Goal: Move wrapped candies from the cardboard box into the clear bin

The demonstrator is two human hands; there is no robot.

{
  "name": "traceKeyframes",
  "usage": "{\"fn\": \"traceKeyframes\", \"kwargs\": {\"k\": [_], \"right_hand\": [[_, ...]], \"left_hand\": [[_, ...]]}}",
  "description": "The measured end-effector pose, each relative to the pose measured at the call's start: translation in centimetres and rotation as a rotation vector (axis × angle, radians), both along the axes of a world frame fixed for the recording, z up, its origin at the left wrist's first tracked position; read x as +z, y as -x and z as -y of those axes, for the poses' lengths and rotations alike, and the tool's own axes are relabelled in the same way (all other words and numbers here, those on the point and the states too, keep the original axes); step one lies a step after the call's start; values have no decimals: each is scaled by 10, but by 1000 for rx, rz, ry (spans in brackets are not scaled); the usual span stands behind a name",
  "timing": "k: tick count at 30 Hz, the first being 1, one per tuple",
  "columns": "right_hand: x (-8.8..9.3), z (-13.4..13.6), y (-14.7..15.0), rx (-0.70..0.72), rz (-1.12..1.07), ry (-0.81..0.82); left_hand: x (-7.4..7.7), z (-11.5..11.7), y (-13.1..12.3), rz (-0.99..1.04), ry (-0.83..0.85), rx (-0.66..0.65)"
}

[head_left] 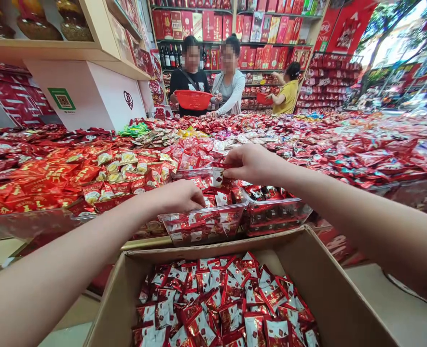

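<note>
Right hand (247, 164) pinches packet (218, 176); left hand (185, 196) curled at tub (216, 209), grip unclear. Best: light pinch, packet low, flat placement.

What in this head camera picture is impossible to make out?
In the head view:
Whether the left hand holds anything: the hand itself hides that.
Near side of the cardboard box: cut off by the bottom edge.
Small print on the packet in the right hand: too tiny.

back: stocked shelves (234, 19); left: 1 white pillar (86, 91); right: daylit street (397, 91)
</note>
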State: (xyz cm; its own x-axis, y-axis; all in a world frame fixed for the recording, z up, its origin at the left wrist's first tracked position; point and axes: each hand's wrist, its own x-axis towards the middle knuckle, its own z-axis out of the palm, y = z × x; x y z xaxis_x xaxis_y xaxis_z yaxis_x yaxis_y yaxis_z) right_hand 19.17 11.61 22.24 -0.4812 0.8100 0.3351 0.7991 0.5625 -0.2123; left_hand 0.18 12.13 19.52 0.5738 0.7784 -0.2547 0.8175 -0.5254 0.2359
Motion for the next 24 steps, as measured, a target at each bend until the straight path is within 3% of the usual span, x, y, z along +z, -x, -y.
{"fn": "traceKeyframes", "kwargs": {"k": [8, 21, 24], "right_hand": [[-4, -7, -11, 29, 78, -1], [-17, -5, 19, 28, 317, 46], [-12, -1, 31, 1, 412, 172]], "left_hand": [[-14, -25, -32, -207, 251, -96], [-26, -26, -25, -140, 259, -98], [-25, -26, -22, -130, 286, -88]]}}
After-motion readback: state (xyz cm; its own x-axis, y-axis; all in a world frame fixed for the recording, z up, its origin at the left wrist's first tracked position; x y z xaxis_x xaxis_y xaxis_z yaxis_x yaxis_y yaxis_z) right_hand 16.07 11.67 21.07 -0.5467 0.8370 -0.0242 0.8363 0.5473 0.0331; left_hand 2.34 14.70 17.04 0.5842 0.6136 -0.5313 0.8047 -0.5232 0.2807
